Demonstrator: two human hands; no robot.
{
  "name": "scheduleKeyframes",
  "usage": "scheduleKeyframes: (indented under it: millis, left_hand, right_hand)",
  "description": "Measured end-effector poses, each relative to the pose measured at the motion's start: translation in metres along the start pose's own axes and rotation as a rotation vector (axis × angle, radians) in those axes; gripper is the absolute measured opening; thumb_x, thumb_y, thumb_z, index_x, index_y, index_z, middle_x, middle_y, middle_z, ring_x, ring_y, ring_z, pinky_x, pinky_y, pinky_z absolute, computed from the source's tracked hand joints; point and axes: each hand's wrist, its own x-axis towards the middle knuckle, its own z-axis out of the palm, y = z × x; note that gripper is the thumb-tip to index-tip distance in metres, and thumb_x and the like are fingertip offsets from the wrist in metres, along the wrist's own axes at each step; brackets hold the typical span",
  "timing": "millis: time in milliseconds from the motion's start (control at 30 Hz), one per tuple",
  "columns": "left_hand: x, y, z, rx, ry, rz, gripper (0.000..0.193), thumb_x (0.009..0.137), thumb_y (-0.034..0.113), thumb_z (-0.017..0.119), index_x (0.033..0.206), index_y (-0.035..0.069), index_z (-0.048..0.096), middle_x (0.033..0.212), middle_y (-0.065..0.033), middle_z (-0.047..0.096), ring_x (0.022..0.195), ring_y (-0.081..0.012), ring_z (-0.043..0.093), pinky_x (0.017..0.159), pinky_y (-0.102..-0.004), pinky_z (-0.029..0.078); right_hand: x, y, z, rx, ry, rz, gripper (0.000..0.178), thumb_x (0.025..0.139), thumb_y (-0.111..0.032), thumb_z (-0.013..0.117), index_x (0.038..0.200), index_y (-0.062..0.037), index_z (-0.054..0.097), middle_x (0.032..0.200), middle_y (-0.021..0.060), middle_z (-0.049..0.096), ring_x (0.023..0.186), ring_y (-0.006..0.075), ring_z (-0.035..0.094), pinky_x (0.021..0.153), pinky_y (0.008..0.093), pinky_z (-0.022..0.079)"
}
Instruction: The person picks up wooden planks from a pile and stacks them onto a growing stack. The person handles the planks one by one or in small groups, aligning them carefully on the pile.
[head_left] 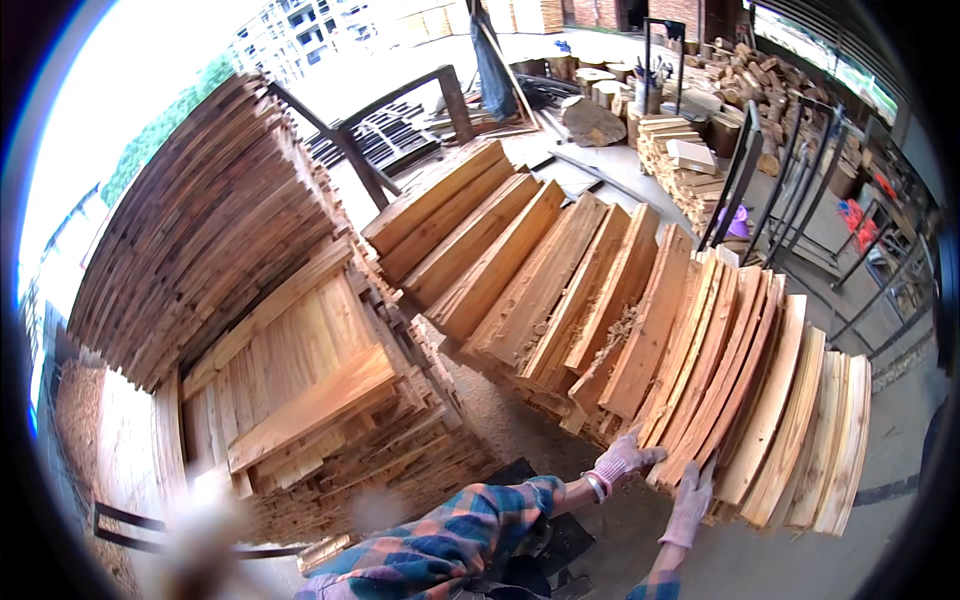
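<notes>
Both my hands wear pale pinkish work gloves and are at the near ends of a row of wooden boards [708,365] standing on edge. My left hand [625,460] grips at the left side of a bunch of thin boards, its thumb up and its fingers reaching under their ends. Close to its right, my right hand [688,505] holds the same bunch from the other side, fingers pointing up along the wood. The fingertips are partly hidden against the boards. Thicker planks [545,285] lean in the same row farther left.
On the left stands a neat stack of boards [320,345] with one loose plank [312,408] on top, behind it a tall board pile [200,230]. Metal frames [795,185] stand at the right. Cut logs [770,80] and a small wood stack [680,165] lie farther back.
</notes>
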Motion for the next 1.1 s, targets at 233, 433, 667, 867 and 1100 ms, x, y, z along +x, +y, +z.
scheduleKeyframes:
  millis: [233, 433, 667, 867, 1100]
  left_hand:
    - [-0.107, -0.078, -0.036, -0.455, -0.333, -0.380, 0.067, 0.078, 0.034, 0.080, 0.131, 0.006, 0.052, 0.106, -0.0032, 0.064, 0.097, -0.0116, 0.057, 0.080, -0.0289, 0.051]
    - [-0.147, -0.073, -0.026, -0.232, -0.520, -0.368, 0.085, 0.080, 0.040, 0.074, 0.147, 0.010, 0.031, 0.104, -0.0072, 0.064, 0.084, -0.0170, 0.061, 0.072, -0.0311, 0.051]
    - [-0.135, 0.024, -0.096, -0.574, -0.404, -0.045, 0.085, 0.088, 0.047, 0.064, 0.148, 0.001, 0.026, 0.133, -0.0169, 0.053, 0.121, -0.0230, 0.050, 0.102, -0.0334, 0.040]
    - [-0.176, 0.010, -0.129, -0.498, -0.253, -0.141, 0.105, 0.077, 0.015, 0.079, 0.154, 0.007, 0.007, 0.105, -0.0098, 0.065, 0.091, -0.0137, 0.060, 0.082, -0.0255, 0.048]
    - [-0.286, -0.003, -0.222, -0.518, -0.059, 0.006, 0.098, 0.072, 0.016, 0.079, 0.151, 0.018, 0.021, 0.075, 0.0002, 0.064, 0.057, -0.0073, 0.055, 0.045, -0.0235, 0.042]
  right_hand:
    - [-0.075, 0.014, -0.003, 0.463, -0.028, 0.289, 0.080, 0.090, -0.049, 0.061, 0.145, 0.0006, 0.032, 0.141, 0.0164, 0.044, 0.127, 0.0258, 0.044, 0.107, 0.0361, 0.035]
    - [-0.103, 0.049, -0.026, 0.661, -0.253, 0.414, 0.074, 0.089, -0.058, 0.057, 0.138, -0.0049, 0.043, 0.134, 0.0104, 0.050, 0.121, 0.0231, 0.048, 0.104, 0.0384, 0.040]
    - [-0.095, 0.007, 0.005, 0.933, -0.461, 0.414, 0.073, 0.088, -0.058, 0.058, 0.137, -0.0058, 0.045, 0.132, 0.0084, 0.052, 0.119, 0.0239, 0.050, 0.103, 0.0391, 0.040]
    - [-0.139, -0.006, 0.035, 0.828, -0.370, 0.383, 0.086, 0.085, -0.067, 0.054, 0.139, -0.0022, 0.039, 0.130, 0.0142, 0.052, 0.117, 0.0270, 0.051, 0.102, 0.0431, 0.041]
    - [-0.204, -0.096, 0.100, 0.872, -0.727, 0.218, 0.079, 0.089, -0.063, 0.049, 0.137, -0.0006, 0.039, 0.122, 0.0190, 0.056, 0.106, 0.0267, 0.058, 0.088, 0.0419, 0.051]
